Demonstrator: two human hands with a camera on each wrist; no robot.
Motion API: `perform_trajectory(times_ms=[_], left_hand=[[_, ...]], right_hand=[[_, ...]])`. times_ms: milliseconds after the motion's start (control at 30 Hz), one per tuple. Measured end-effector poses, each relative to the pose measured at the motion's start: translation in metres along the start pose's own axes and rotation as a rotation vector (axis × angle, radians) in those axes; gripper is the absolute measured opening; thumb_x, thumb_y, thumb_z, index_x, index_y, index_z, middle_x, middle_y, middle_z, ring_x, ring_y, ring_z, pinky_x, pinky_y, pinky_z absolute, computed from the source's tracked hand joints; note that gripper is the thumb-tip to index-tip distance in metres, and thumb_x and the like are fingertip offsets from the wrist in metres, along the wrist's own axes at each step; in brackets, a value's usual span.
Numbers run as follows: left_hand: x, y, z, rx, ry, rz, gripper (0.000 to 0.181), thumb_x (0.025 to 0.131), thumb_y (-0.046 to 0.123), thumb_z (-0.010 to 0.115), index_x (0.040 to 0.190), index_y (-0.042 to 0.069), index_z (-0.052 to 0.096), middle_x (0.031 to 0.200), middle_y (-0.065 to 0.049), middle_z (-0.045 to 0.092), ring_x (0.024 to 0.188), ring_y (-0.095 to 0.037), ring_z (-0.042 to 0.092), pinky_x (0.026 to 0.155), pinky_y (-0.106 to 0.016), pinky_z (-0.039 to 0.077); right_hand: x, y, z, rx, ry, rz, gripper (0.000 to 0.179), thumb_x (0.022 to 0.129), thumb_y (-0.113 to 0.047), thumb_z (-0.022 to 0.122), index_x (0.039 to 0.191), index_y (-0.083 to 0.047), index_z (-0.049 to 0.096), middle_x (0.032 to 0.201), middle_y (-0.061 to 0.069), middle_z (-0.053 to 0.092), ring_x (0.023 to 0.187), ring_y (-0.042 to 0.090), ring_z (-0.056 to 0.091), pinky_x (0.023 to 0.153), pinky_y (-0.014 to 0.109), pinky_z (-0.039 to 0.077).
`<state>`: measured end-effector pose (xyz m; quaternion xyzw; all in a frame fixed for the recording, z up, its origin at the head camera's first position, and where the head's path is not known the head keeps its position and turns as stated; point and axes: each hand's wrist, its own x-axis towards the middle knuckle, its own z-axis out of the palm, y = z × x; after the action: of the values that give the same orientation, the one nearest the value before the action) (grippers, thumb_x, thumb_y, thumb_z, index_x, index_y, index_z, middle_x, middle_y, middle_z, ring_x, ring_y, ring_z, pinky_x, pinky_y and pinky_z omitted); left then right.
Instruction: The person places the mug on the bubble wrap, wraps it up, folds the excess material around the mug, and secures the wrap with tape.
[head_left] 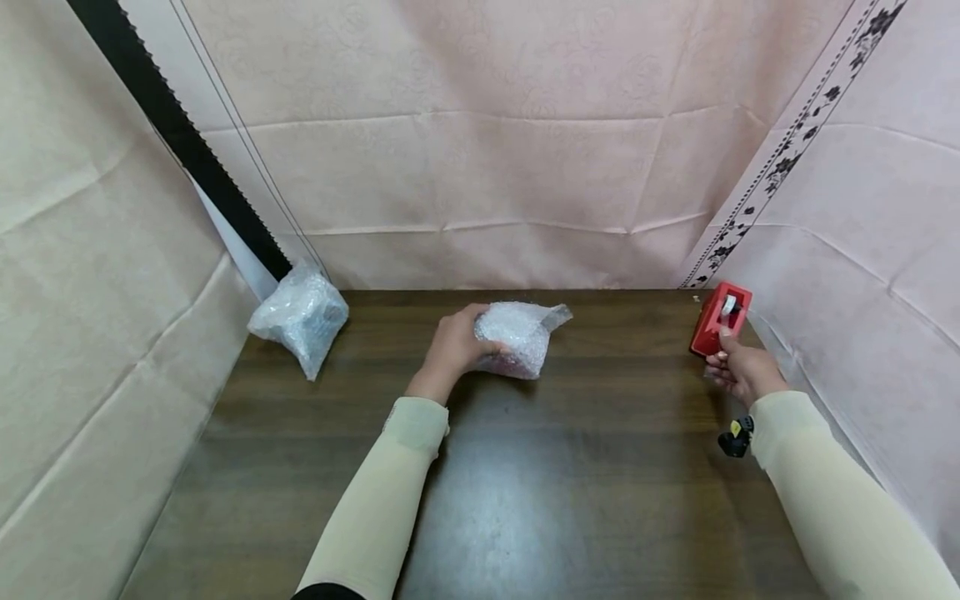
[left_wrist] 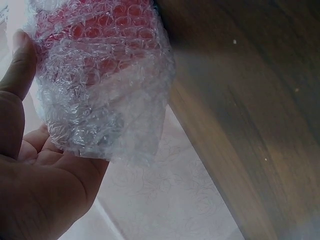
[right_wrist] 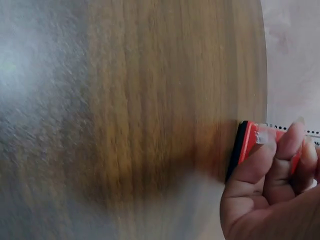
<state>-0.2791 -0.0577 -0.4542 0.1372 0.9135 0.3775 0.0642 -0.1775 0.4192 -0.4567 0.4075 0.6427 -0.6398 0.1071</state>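
My left hand [head_left: 452, 346] grips a bubble-wrapped parcel [head_left: 517, 337] on the table, thumb on the near side. Through the clear wrap, in the left wrist view, something red inside the parcel [left_wrist: 110, 30] shows; its exact kind is hidden. At the table's back right my right hand [head_left: 742, 371] is at the front end of a red tape dispenser [head_left: 708, 329] with a black base. In the right wrist view the thumb and curled fingers of the right hand [right_wrist: 272, 187] pinch at the clear tape [right_wrist: 262, 136] by the dispenser's end. The fingers partly cover the dispenser.
Another bubble-wrapped bundle [head_left: 303, 312] lies at the table's back left corner. Pale cloth [head_left: 487, 183] hangs behind the brown wooden table [head_left: 525, 500] and along both sides. A small black and yellow device [head_left: 737, 437] sits at the right wrist.
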Motion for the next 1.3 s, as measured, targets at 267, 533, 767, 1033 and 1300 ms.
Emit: perform_trajectory(times_ms=[267,533,767,1033,1300], left_hand=[[-0.001,0.0,-0.001,-0.004,0.017,-0.003,0.085,0.089,0.032,0.098,0.163,0.01,0.061,0.164,-0.016,0.066,0.155,-0.039,0.06,0.13,-0.053,0.051],[-0.003,-0.002,0.003,-0.015,0.005,-0.006,0.086,0.091,0.031,0.098,0.164,0.01,0.059,0.165,-0.016,0.065,0.156,-0.039,0.059,0.13,-0.053,0.051],[-0.003,-0.001,0.003,-0.015,0.008,-0.005,0.086,0.09,0.031,0.098,0.164,0.01,0.06,0.165,-0.016,0.065,0.157,-0.038,0.059,0.13,-0.053,0.05],[-0.002,-0.002,0.006,-0.007,0.005,0.003,0.088,0.089,0.033,0.099,0.164,0.011,0.06,0.166,-0.016,0.065,0.157,-0.039,0.059,0.13,-0.053,0.051],[-0.002,0.0,0.004,-0.005,0.016,0.007,0.088,0.088,0.033,0.1,0.164,0.011,0.06,0.164,-0.017,0.066,0.155,-0.039,0.06,0.129,-0.053,0.052]], right_hand=[[0.01,0.008,0.005,-0.067,0.04,-0.033,0.058,0.113,-0.068,0.042,0.12,-0.014,0.06,0.075,-0.01,0.074,0.076,0.008,0.072,0.077,0.027,0.062],[0.024,0.023,0.004,-0.132,0.059,-0.046,0.06,0.114,-0.068,0.037,0.127,-0.014,0.06,0.075,-0.014,0.073,0.079,0.007,0.07,0.077,0.027,0.061],[0.03,0.027,0.004,-0.158,0.104,-0.092,0.063,0.115,-0.067,0.039,0.134,-0.01,0.061,0.073,-0.016,0.072,0.078,0.006,0.07,0.075,0.025,0.064],[0.041,0.037,0.006,-0.212,0.174,-0.127,0.06,0.117,-0.064,0.036,0.121,-0.01,0.061,0.068,-0.017,0.069,0.073,0.006,0.066,0.069,0.024,0.064],[0.031,0.024,0.01,-0.179,0.161,-0.075,0.062,0.116,-0.065,0.038,0.129,-0.009,0.061,0.073,-0.014,0.07,0.074,0.007,0.07,0.074,0.023,0.066]])
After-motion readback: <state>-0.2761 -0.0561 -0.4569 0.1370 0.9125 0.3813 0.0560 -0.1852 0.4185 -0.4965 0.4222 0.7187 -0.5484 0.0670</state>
